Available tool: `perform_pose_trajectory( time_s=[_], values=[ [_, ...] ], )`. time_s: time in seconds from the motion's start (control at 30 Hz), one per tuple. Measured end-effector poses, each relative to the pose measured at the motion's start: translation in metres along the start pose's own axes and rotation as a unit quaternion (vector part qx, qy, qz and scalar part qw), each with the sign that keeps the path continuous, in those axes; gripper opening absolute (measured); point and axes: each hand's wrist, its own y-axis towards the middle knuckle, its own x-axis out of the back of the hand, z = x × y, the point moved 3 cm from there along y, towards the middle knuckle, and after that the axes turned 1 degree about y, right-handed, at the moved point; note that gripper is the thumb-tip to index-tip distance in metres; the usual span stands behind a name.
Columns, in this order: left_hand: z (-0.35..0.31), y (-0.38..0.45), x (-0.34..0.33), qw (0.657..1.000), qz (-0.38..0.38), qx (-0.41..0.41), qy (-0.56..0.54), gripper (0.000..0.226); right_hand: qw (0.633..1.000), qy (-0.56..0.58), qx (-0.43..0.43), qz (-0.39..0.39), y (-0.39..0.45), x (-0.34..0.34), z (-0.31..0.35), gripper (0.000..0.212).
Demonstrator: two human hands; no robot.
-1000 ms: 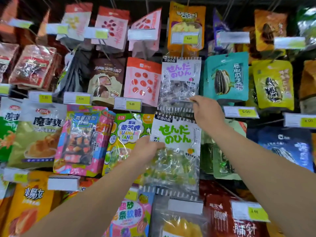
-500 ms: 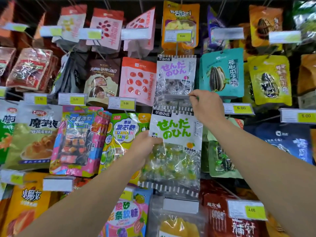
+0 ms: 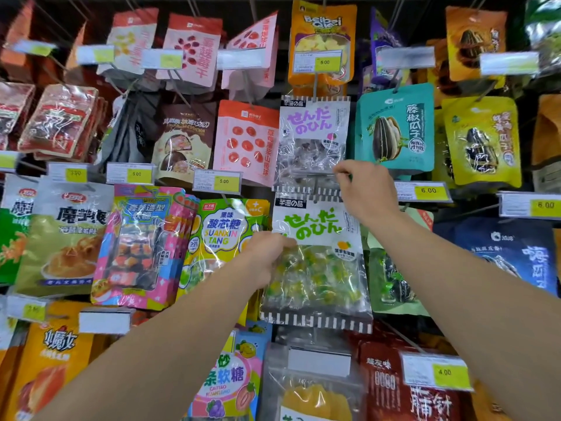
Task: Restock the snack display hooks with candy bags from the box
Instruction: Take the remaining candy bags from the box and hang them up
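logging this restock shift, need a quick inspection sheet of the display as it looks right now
surface: hook display wall, packed with hanging snack bags; no table seen
job's things: green-lettered candy bag held up against the wall below the purple-lettered candy bag; the box is not in view
clutter: yellow price tags on the hook ends, some blurred
grips: left hand grips the green-lettered bag's left edge; right hand pinches at the hook end by the bag's top
cables: nothing seen
surroundings: sunflower seed bags to the right, pink candy packs to the left
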Motion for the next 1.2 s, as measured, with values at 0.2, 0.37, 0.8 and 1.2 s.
perform_pose_trajectory(
  time_s=[0.2,0.37,0.8,1.2],
  values=[
    [0.008,-0.003,0.006,1.0,0.01,0.0,-0.006,0.034,1.0,0.001,0.0,0.002,0.002,-0.001,-0.002,0.024],
    [0.002,0.003,0.006,1.0,0.0,-0.012,0.028,0.024,1.0,0.006,-0.001,0.001,0.001,-0.002,-0.001,0.021],
    [0.022,-0.003,0.007,0.997,0.031,-0.035,0.054,0.017,1.0,-0.024,0.014,0.015,-0.014,-0.005,-0.012,0.03],
    [-0.007,-0.033,0.012,0.996,0.039,-0.078,0.013,0.011,0.998,-0.025,0.015,0.056,0.002,-0.007,-0.007,0.028]
  ],
)
